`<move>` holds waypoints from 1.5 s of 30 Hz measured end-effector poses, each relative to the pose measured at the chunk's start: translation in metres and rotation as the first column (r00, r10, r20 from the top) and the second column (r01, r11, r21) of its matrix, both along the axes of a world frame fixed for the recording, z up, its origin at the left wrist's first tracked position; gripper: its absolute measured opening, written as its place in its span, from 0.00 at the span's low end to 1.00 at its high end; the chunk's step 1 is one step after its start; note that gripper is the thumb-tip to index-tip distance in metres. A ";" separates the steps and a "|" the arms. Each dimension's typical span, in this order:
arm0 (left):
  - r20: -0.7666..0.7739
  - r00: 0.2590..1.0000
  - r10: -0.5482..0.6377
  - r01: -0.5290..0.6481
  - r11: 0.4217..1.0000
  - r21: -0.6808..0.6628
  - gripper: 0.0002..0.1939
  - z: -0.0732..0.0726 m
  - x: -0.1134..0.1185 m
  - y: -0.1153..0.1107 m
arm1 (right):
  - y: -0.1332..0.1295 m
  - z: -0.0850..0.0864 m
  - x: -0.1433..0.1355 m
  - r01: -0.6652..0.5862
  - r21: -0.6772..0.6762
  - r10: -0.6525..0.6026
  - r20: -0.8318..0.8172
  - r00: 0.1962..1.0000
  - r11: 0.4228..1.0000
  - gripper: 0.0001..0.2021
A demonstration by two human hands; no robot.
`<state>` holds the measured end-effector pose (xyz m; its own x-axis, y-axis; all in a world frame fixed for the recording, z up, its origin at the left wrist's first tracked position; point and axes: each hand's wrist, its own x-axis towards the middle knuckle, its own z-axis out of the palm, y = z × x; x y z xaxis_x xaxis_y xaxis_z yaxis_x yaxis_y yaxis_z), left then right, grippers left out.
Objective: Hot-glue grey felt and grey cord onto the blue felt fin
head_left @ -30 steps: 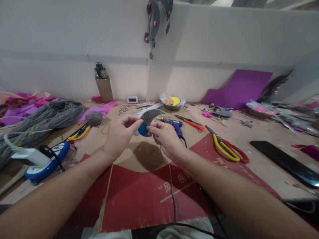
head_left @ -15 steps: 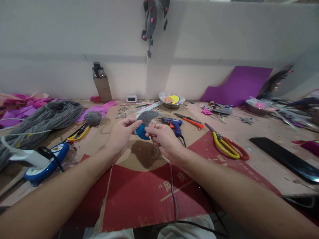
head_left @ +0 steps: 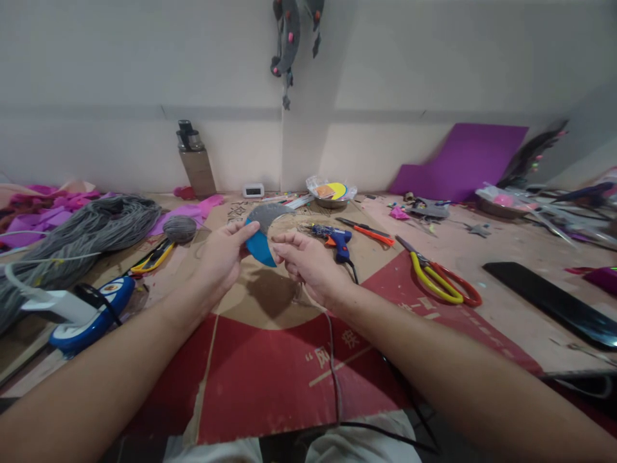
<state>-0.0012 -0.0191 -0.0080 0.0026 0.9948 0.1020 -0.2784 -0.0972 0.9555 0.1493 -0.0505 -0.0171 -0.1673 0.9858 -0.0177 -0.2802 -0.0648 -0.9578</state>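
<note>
A crescent-shaped piece (head_left: 260, 245), blue on its lower part and wrapped in grey yarn on its upper part, is held above the cardboard. My left hand (head_left: 230, 247) pinches its outer edge between thumb and fingers. Beside the inner curve, my right hand (head_left: 306, 262) is closed, with thumb and index finger pinched together close to the blue tip. A strand of grey yarn (head_left: 332, 360) hangs below my right hand toward my lap; the part inside the fingers is hidden. Behind that hand lies a blue glue gun (head_left: 340, 239) with an orange trigger.
Red and brown cardboard (head_left: 260, 379) covers the table's front. Scissors (head_left: 436, 276), an orange-handled cutter (head_left: 371, 233) and a black phone-like slab (head_left: 554, 302) lie to the right. Leftward are a yarn ball (head_left: 180, 228), a grey yarn skein (head_left: 106, 225) and a blue-white power strip (head_left: 94, 325).
The crescent has moved left and turned in my left hand, showing more of its blue part. My right hand has shifted slightly left, staying pinched.
</note>
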 end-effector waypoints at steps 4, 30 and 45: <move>0.044 0.993 0.106 -0.104 0.994 -0.045 0.10 0.008 -0.017 0.016 | 0.002 0.008 0.008 -0.066 -0.013 0.067 0.062 0.996 0.998 0.05; -0.042 0.973 0.228 -0.230 0.972 -0.046 0.04 0.015 -0.053 0.044 | 0.032 0.028 0.075 -0.205 0.351 -0.088 0.663 0.743 0.914 0.09; -0.643 0.726 -0.246 0.328 0.944 0.010 0.12 0.013 -0.007 -0.008 | 0.010 0.016 0.031 -0.109 0.575 -0.236 0.492 0.838 0.811 0.09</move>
<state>-0.0077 -0.0272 0.0050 0.3902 0.9167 0.0861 0.3437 -0.2318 0.9100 0.1803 -0.0405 -0.0007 -0.2386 0.8481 0.4730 0.2840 0.5267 -0.8012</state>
